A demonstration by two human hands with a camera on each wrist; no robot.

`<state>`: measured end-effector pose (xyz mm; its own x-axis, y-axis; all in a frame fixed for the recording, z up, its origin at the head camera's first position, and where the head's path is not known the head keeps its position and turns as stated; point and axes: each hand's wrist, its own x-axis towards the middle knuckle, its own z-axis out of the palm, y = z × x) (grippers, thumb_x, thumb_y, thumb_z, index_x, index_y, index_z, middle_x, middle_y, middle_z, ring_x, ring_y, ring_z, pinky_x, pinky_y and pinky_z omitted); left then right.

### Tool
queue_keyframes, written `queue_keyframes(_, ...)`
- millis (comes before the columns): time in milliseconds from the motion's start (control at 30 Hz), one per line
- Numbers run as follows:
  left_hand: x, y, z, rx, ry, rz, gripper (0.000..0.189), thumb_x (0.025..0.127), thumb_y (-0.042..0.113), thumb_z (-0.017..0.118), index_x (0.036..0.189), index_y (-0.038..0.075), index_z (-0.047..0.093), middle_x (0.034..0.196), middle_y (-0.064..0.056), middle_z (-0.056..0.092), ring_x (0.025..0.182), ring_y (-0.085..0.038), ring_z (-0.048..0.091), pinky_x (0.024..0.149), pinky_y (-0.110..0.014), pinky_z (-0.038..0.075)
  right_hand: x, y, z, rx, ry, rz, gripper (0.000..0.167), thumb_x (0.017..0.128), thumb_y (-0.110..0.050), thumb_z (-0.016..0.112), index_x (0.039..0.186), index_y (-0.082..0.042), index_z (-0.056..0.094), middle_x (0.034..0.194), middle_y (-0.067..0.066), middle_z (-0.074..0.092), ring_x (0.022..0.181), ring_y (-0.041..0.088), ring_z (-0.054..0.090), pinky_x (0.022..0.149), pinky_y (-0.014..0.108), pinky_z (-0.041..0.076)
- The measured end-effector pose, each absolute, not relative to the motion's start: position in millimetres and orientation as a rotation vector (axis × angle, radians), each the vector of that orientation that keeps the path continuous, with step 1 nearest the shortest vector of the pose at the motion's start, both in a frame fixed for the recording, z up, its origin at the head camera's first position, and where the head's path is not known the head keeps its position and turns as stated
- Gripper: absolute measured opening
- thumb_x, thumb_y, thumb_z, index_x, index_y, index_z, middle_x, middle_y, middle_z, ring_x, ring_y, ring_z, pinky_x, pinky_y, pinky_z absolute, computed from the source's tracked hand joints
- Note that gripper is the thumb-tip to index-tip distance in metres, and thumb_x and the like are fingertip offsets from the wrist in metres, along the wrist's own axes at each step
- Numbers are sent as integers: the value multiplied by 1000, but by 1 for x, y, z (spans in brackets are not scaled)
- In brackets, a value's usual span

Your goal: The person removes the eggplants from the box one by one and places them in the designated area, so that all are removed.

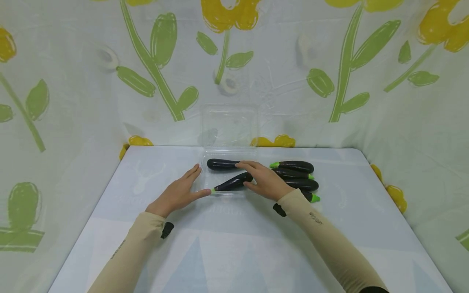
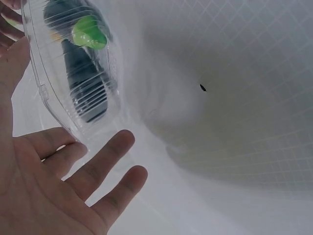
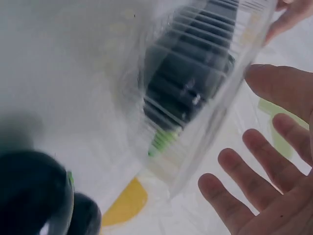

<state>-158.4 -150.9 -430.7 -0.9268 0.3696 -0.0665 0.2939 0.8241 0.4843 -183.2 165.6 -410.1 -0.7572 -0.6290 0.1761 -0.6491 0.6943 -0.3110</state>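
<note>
A clear plastic clamshell box sits on the table, its lid raised at the back. Inside lie two eggplants: one across the back, another slanting in front with its green stem end toward the front left. My left hand is at the box's left side, fingers spread; in the left wrist view fingertips touch the rim. Over the box's right side is my right hand, covering parts of both eggplants. Its fingers are extended and grip nothing in the right wrist view, the thumb close to the rim.
Several more eggplants lie in a stack of rows on the table, just right of the box and partly behind my right hand and sleeve. A curtain printed with flowers encloses the table's back and sides.
</note>
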Motion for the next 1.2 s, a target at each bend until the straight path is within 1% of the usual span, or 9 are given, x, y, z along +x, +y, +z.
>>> queue_keyframes(167, -158, -150, -430, 519, 2850, 720, 98, 92, 64, 63, 162, 6, 23, 169, -7, 15, 151, -33, 24, 118, -56, 28, -189, 156, -420, 1119, -2871, 535, 64, 93, -16, 76, 151, -20, 48, 149, 5, 52, 133, 26, 54, 104, 40, 50)
queue_keyframes(300, -158, -150, -432, 519, 2851, 713, 100, 92, 67, 61, 162, 7, 23, 169, -7, 15, 151, -33, 25, 118, -56, 29, -194, 151, -427, 1159, -2864, 537, 61, 93, -13, 76, 149, -16, 51, 147, 6, 54, 133, 26, 53, 105, 41, 48)
queue_keyframes(467, -158, -149, -431, 525, 2856, 712, 100, 92, 68, 60, 162, 7, 22, 169, -6, 15, 150, -34, 27, 117, -56, 30, -198, 147, -427, 1196, -2894, 502, 58, 94, -12, 74, 148, -14, 52, 146, 6, 55, 132, 24, 54, 108, 40, 46)
queue_keyframes(567, -158, -150, -430, 519, 2853, 720, 100, 92, 66, 62, 162, 7, 23, 169, -6, 15, 150, -34, 27, 117, -56, 29, -200, 144, -425, 1211, -2930, 488, 54, 95, -9, 73, 146, -13, 55, 146, 6, 55, 134, 25, 53, 109, 40, 45)
queue_keyframes(667, -158, -150, -430, 516, 2854, 717, 101, 91, 68, 61, 162, 7, 23, 169, -6, 15, 151, -33, 26, 117, -56, 29, -201, 141, -424, 1222, -2964, 472, 49, 95, -7, 71, 142, -12, 59, 146, 6, 56, 134, 25, 52, 110, 41, 44)
queue_keyframes(767, -158, -150, -431, 529, 2857, 721, 100, 91, 68, 61, 162, 7, 24, 169, -6, 16, 151, -32, 26, 118, -55, 29, -202, 138, -424, 1218, -2996, 464, 44, 95, -6, 71, 139, -12, 62, 141, 5, 59, 131, 24, 55, 109, 40, 45)
queue_keyframes(900, -158, -149, -431, 532, 2856, 731, 99, 92, 64, 63, 161, 6, 24, 169, -7, 16, 151, -32, 25, 118, -55, 29, -203, 137, -424, 1194, -3020, 464, 41, 95, -6, 71, 136, -13, 65, 136, 5, 63, 127, 23, 58, 108, 38, 46)
queue_keyframes(1200, -158, -150, -432, 516, 2852, 736, 99, 92, 64, 63, 162, 8, 22, 169, -5, 14, 151, -32, 26, 117, -56, 29, -204, 137, -427, 1192, -2996, 457, 41, 95, -9, 73, 135, -14, 66, 134, 5, 64, 125, 23, 60, 107, 38, 47)
